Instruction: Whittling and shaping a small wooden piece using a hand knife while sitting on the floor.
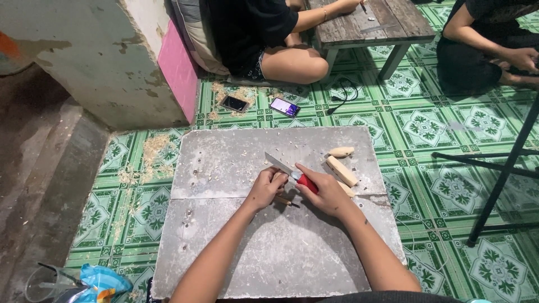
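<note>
Right hand (pixel 325 193) grips a red-handled knife (pixel 292 173), blade angled up-left over the left hand (pixel 268 188), which pinches a thin wooden stick (pixel 285 201) against the grey slab (pixel 236 258).

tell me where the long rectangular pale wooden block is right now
In the head view, the long rectangular pale wooden block lies on the grey slab, just right of the right hand, below a small rounded wooden piece.
</note>
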